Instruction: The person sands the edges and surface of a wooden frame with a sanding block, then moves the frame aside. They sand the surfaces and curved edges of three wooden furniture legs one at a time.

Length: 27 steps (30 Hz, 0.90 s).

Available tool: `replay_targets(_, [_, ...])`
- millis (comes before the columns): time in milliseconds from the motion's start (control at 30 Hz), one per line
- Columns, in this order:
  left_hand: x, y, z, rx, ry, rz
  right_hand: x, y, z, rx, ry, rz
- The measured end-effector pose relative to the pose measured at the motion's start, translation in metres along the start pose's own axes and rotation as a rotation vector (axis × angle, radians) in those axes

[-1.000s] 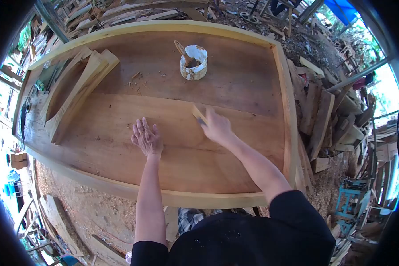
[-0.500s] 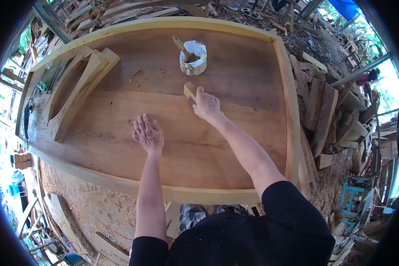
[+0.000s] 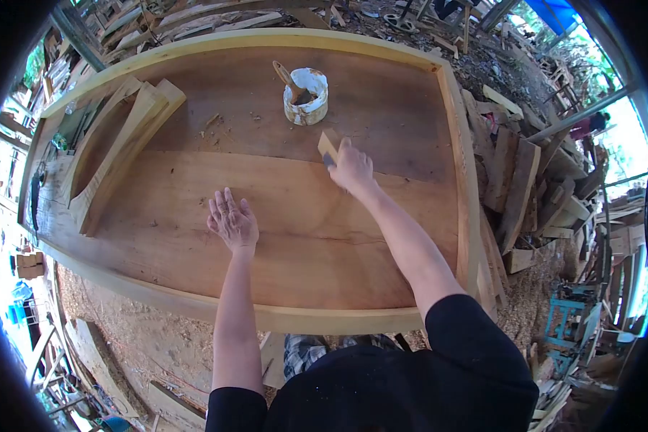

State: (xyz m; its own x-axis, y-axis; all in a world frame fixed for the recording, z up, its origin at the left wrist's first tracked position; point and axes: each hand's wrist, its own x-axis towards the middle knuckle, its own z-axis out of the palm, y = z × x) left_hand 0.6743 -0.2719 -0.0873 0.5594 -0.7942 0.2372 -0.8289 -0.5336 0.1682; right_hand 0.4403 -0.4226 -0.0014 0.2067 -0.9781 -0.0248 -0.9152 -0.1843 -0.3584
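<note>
My right hand (image 3: 353, 168) is closed round a small tan wooden block (image 3: 328, 146) with a dark grey patch near the fingers. It is on the wide brown wooden panel (image 3: 302, 277), below a white tub (image 3: 307, 114). A wooden-handled brush (image 3: 284, 73) leans in the tub, its lower end hidden inside. My left hand (image 3: 236, 225) lies palm down on the panel, fingers stretched out and a little apart, holding nothing. A pale raised wooden frame (image 3: 338, 318) runs round the panel.
Several curved wooden pieces (image 3: 122, 162) lie on the panel's left end. Wood shavings (image 3: 212, 126) are scattered nearby. Stacked boards (image 3: 518, 191) stand beyond the right edge. A blue metal stand (image 3: 565, 324) is at the lower right. Sawdust covers the ground (image 3: 129, 309).
My right hand has moved to the right across the panel with the wooden block. My left hand stays flat in about the same place. The whole view has shifted slightly.
</note>
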Motion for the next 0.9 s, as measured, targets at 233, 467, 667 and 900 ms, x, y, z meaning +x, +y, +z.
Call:
replay_targets(233, [0.001,0.001,-0.006,-0.066,-0.051,-0.021,-0.114,0.014,-0.019,0.036,-0.197,0.103])
replay_targets(467, [0.002,-0.001,0.003,-0.037,0.008,-0.003,-0.045,0.001,-0.010,0.042,-0.084,0.114])
replay_targets(667, [0.001,0.000,-0.001,-0.029,0.002,-0.009,-0.001,-0.008,0.001,-0.006,-0.065,0.057])
replay_targets(900, [-0.004,-0.002,0.004,-0.074,-0.003,0.002,-0.207,0.060,-0.044,-0.020,-0.285,-0.016])
